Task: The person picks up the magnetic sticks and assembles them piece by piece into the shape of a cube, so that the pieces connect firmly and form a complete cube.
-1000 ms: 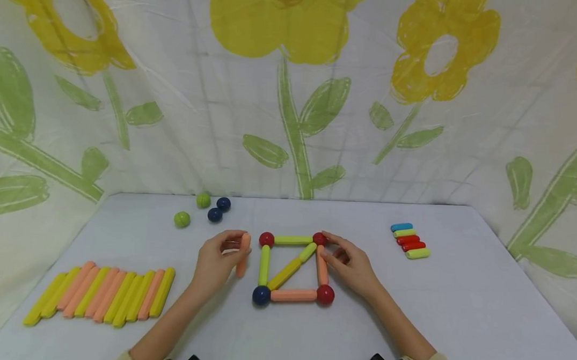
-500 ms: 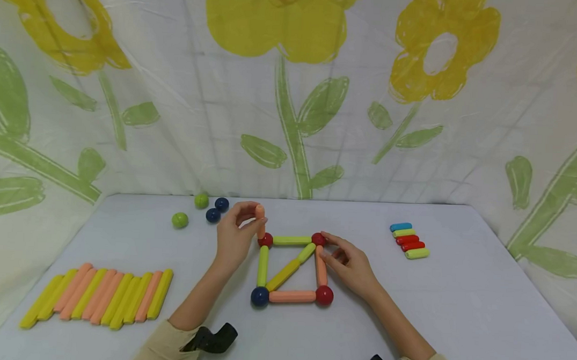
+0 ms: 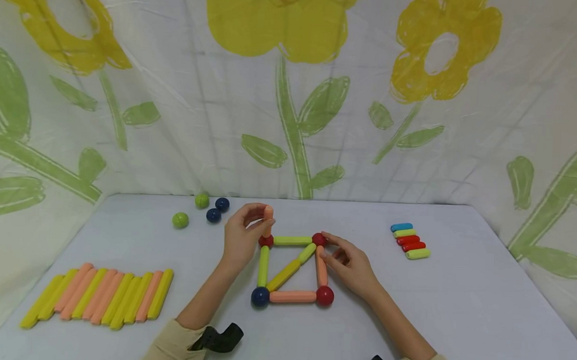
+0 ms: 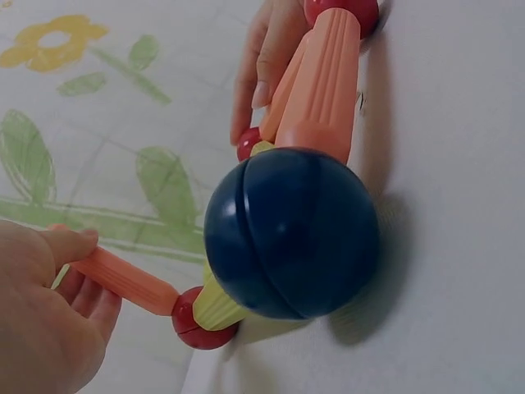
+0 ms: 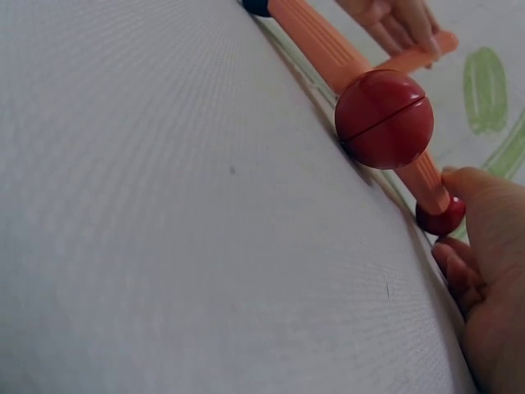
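Note:
Upright between my left hand's (image 3: 239, 239) thumb and fingers is a peach magnetic stick (image 3: 268, 220). Its lower end touches the back-left red ball (image 4: 199, 318) in the left wrist view. That ball is a corner of a flat square frame with a dark blue ball (image 3: 260, 297) at front left and a red ball (image 3: 325, 296) at front right. Green sticks, peach sticks and a yellow-and-green diagonal (image 3: 289, 268) join the corners. My right hand (image 3: 354, 268) pinches the back-right red ball (image 3: 319, 239), its thumb by the peach side stick (image 3: 322, 267).
A row of long yellow and peach sticks (image 3: 99, 295) lies at left. Two green balls (image 3: 180, 220) and two dark blue balls (image 3: 213, 215) sit at back left. Several short coloured sticks (image 3: 409, 242) lie at back right. A flowered cloth (image 3: 198, 144) hangs behind the white table (image 3: 481, 317).
My left hand has carried the peach stick rightward and up from beside the frame, onto the back-left red ball. The right hand has stayed at its corner.

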`<state>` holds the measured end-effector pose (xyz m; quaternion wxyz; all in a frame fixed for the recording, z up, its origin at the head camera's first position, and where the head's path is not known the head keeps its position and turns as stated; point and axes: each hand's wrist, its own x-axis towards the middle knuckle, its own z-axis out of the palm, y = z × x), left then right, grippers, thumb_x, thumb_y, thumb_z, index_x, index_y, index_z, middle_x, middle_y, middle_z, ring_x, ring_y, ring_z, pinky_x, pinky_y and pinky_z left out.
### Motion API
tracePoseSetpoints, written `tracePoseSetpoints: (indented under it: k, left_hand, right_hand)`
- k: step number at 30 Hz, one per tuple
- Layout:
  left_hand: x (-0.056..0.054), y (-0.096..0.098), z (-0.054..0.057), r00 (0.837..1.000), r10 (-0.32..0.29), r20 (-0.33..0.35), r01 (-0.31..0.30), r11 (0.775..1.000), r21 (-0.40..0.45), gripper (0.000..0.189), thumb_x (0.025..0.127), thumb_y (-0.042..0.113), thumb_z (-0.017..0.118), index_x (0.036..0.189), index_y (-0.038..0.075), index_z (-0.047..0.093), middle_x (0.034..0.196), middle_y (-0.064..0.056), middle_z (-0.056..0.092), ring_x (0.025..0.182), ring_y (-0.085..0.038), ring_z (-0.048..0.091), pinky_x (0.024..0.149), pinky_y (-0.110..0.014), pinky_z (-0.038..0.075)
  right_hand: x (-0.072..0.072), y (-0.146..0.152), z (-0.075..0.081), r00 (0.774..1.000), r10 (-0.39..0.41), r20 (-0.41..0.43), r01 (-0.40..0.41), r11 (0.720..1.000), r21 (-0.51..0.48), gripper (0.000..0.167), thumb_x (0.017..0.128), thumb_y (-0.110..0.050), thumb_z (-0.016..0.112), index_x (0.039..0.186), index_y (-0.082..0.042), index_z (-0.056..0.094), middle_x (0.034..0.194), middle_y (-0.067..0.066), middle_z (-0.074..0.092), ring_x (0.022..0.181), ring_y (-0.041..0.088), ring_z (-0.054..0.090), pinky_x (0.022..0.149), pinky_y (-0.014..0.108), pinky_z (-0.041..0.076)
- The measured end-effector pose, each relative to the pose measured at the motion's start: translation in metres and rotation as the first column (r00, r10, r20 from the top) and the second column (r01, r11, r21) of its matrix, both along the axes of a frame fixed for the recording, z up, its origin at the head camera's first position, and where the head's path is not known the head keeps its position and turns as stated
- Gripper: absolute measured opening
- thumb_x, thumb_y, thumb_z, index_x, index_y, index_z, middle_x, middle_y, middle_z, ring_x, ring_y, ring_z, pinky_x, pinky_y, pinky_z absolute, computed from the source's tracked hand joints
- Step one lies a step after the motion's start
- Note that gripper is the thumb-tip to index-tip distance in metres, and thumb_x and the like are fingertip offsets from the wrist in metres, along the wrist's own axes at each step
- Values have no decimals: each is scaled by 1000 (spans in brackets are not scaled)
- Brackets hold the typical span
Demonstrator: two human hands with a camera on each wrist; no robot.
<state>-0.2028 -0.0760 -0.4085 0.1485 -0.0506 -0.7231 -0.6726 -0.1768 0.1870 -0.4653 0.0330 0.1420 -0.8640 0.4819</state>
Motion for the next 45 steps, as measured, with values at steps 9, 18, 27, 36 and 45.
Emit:
tracePoseSetpoints:
  k: [9, 18, 27, 36, 45]
  left_hand:
    - [2, 1, 0, 1000, 5, 17, -5, 1000, -4, 30, 90, -8, 78, 119, -8, 68, 117, -24, 70, 111, -35, 69, 92, -22, 60]
    - [-2, -2, 10, 999, 32, 0, -32, 999, 26, 35, 94, 2, 79, 127, -5, 68, 117, -23, 70, 113, -30, 68, 94, -18, 57]
    - [-23, -32, 16, 973, 230, -35, -230, 973, -5, 29, 102, 13, 72, 126, -4, 70, 121, -21, 72, 99, -7, 66, 86, -10, 52]
    - [-33, -69, -9, 937, 337, 87, -309, 920, -241, 40, 100, 14, 73, 135, -4, 67, 134, -22, 67, 90, -18, 66, 69, -6, 43]
    - [-35, -81, -30, 930, 331, 161, -268, 909, -320, 46, 98, 3, 70, 139, -12, 59, 143, -34, 54, 143, -46, 44, 124, -54, 31]
  right_hand:
    - [1, 1, 0, 1000, -4, -12, 4, 1000, 11, 54, 99, -20, 76, 149, -11, 61, 130, 10, 69, 85, 14, 59, 72, 22, 54]
    - [1, 1, 1, 1000, -8, -7, 8, 1000, 11, 53, 99, -21, 76, 149, -10, 60, 130, 11, 69, 85, 14, 59, 72, 22, 54]
    - [2, 1, -1, 1000, -3, -4, 3, 1000, 2, 53, 99, -21, 76, 150, -11, 60, 131, 10, 69, 86, 14, 60, 73, 21, 54]
    - [1, 0, 0, 1000, -7, -3, 7, 1000, 2, 53, 100, -23, 75, 150, -11, 60, 132, 10, 69, 87, 14, 59, 72, 22, 54]
    - [1, 0, 0, 1000, -5, -11, 5, 1000, 5, 54, 100, -21, 75, 150, -10, 60, 131, 11, 69, 86, 13, 59, 71, 22, 53]
